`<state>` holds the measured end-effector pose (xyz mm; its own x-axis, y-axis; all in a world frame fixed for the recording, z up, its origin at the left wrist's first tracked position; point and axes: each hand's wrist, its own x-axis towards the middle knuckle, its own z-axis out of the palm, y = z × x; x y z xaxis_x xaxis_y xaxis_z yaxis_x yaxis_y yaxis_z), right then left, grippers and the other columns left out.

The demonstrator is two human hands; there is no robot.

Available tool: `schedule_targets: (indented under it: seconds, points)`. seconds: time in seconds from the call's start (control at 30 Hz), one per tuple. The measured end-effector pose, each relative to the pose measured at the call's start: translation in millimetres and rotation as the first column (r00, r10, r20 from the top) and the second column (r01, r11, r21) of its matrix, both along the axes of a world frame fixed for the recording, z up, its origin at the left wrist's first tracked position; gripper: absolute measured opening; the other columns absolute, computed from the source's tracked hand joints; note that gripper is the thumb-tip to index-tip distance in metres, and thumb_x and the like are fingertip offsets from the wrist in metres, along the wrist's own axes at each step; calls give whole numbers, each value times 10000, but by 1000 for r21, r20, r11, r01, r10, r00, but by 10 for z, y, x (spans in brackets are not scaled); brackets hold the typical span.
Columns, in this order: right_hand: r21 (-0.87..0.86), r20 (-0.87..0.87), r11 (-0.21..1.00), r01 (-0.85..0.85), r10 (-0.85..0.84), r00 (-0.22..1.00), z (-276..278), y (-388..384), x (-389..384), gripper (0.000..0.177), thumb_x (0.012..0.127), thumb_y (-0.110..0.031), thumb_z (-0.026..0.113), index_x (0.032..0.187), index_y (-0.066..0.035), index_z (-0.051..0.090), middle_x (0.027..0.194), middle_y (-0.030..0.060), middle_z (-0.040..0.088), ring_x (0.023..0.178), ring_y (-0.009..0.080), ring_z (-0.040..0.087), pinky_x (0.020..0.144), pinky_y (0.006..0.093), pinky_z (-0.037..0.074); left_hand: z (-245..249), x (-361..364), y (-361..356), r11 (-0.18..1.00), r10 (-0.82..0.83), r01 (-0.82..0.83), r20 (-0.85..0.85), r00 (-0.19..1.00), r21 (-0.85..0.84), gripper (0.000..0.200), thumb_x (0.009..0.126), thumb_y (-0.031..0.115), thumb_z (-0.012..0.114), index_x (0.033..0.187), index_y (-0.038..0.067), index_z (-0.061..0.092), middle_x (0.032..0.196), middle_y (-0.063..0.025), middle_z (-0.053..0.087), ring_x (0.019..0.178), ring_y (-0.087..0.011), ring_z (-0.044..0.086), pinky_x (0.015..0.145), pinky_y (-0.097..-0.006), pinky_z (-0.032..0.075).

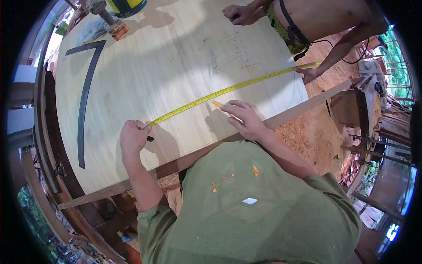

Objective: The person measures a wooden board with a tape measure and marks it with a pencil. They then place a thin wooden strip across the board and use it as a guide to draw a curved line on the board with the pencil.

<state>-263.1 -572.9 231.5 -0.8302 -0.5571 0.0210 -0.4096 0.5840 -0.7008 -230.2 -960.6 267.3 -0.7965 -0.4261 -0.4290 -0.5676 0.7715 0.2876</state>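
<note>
A yellow tape measure (211, 95) stretches across a pale wooden board (145, 79). My left hand (134, 137) is closed on the tape's near left end, with a small dark piece showing below the fingers. Held in my right hand (246, 119) is a yellow pencil (216, 104), its end just below the tape's edge. Another person's hand (309, 75) holds the tape at the board's right edge. That person's other hand (239, 14) rests closed on the board's far side.
A dark metal square (88, 88) lies at the left of the board. Behind it stand an orange-and-grey power tool (115, 27) and a black-and-yellow container (126, 6). Pencil lines mark the board. A wooden strip (307, 102) runs along the near edge; sawdust (303, 141) covers the ground.
</note>
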Motion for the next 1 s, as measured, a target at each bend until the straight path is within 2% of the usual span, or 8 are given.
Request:
schedule_targets:
  seconds: [0.17,0.27,0.33,0.43,0.67,0.83,1.0]
  points:
    - [-34,20,997,69,-69,997,6,150,67,393,964,-179,619,1355,-147,620,1336,108,631,1335,317,502,1096,472,357,38,-16,36,1000,-26,26,10,1000,-9,409,795,312,809,998,-31,719,1003,-206,674,926,-366,675,824,-449,537]
    - [-14,2,998,54,-54,999,87,83,44,395,962,-172,621,1356,-149,618,1341,79,637,1328,315,509,1105,472,353,-8,-12,21,1000,-10,11,24,1000,-25,420,797,325,804,973,-41,701,1010,-211,667,928,-371,671,831,-452,535]
    - [-27,2,1000,-14,14,1000,106,-26,37,408,964,-186,621,1372,-165,609,1347,59,638,1321,311,519,1106,478,354,-54,8,-7,998,-28,29,9,1000,-53,427,797,348,798,939,-41,693,1013,-218,663,933,-377,667,839,-457,533]
    - [43,-30,996,-75,76,997,31,-161,26,420,968,-207,619,1387,-188,598,1342,68,639,1318,308,524,1110,489,351,-90,6,-46,999,-16,17,23,1000,-30,442,795,366,794,928,-42,689,1017,-221,664,944,-383,664,850,-458,532]
    - [64,-26,995,-70,72,997,13,-168,10,419,972,-219,614,1390,-212,595,1322,82,640,1322,308,522,1117,505,335,-46,-9,-21,999,-23,24,8,1000,-25,452,788,357,806,945,-50,684,999,-222,675,940,-388,672,842,-459,537]
    - [78,-39,994,-78,81,996,2,-168,11,427,971,-218,621,1397,-214,590,1304,102,640,1321,299,523,1118,507,325,-103,-14,-61,999,31,-31,17,999,9,469,773,326,825,999,-56,673,949,-238,698,908,-394,687,823,-452,545]
    - [65,-46,995,-71,74,996,-1,-172,11,416,970,-215,623,1386,-208,601,1293,100,646,1309,297,533,1111,498,333,-104,-15,-62,1000,1,-1,-15,1000,-4,460,768,316,830,970,-69,680,949,-249,695,905,-402,686,814,-447,547]
